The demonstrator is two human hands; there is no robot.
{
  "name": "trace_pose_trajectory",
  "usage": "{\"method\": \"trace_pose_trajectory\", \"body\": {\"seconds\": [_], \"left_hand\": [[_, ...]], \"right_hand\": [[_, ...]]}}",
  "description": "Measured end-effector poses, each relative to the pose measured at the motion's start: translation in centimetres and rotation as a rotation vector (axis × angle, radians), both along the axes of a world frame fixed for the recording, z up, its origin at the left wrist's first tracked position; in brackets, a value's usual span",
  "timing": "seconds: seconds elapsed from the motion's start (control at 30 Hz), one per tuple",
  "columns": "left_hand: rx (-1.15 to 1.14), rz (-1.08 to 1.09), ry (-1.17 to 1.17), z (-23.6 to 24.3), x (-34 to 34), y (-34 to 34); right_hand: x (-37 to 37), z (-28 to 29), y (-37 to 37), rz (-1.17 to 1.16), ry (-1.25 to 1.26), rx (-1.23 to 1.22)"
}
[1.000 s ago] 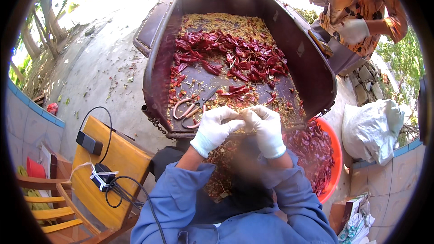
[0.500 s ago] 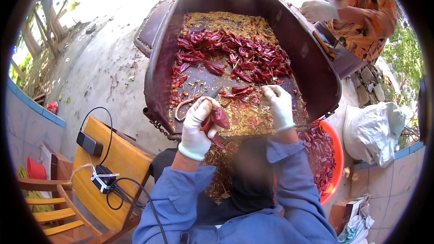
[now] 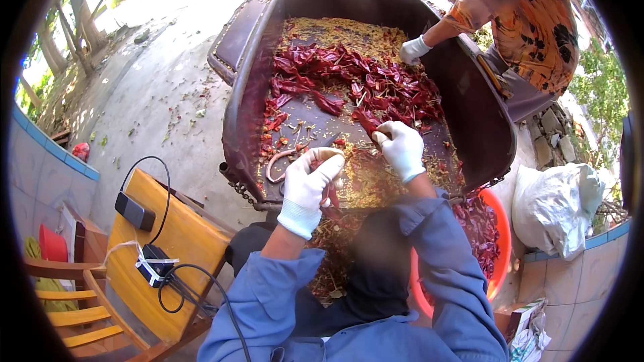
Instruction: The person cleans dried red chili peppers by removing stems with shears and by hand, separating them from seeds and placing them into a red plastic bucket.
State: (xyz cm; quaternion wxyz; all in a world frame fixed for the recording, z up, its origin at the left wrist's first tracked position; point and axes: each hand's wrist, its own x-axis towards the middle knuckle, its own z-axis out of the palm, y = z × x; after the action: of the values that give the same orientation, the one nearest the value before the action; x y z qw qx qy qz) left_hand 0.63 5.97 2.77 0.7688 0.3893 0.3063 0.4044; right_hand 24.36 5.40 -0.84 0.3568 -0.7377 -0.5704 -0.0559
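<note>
Over the near end of the cart [image 3: 479, 117], left hand [image 3: 312, 179] curls around red pepper pieces [image 3: 332, 196]; right hand [image 3: 401, 150] pinches 1 dried pepper [image 3: 365, 121].

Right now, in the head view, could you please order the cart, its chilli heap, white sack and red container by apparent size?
1. Cart
2. Chilli heap
3. White sack
4. Red container

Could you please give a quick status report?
Left hand gripping red pepper. Right hand pinching another pepper. Scissors partly behind left hand. Co-worker's hand inside cart.
</note>
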Motion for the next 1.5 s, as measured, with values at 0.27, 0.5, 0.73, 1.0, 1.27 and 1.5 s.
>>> {"method": "trace_pose_trajectory", "body": {"seconds": [0.27, 0.5, 0.73, 1.0, 1.27, 1.5], "left_hand": [[0.385, 0.113, 0.311, 0.5, 1.8, -0.6], [0.498, -0.023, 0.415, -1.1, 1.7, -0.8], [0.688, 0.146, 0.468, -0.3, 1.6, -1.7], [1.078, 0.318, 0.765, -0.4, 1.3, -1.6], [1.258, 0.214, 0.878, -0.9, 1.2, -2.3], [1.211, 0.098, 0.865, -2.0, 1.5, -2.7]], "right_hand": [[-2.1, 5.5, -4.6, 0.248, 1.063, -0.139], [-7.0, 6.1, -7.4, 0.342, 1.009, -0.154], [-7.7, 4.8, -8.4, 0.248, 0.846, -0.103], [-8.6, 7.2, -9.4, 0.230, 0.576, 0.077], [-8.4, 6.3, -9.3, 0.128, -0.011, 0.115], [-8.4, 6.0, -9.8, 0.144, 0.197, 0.037]]}}
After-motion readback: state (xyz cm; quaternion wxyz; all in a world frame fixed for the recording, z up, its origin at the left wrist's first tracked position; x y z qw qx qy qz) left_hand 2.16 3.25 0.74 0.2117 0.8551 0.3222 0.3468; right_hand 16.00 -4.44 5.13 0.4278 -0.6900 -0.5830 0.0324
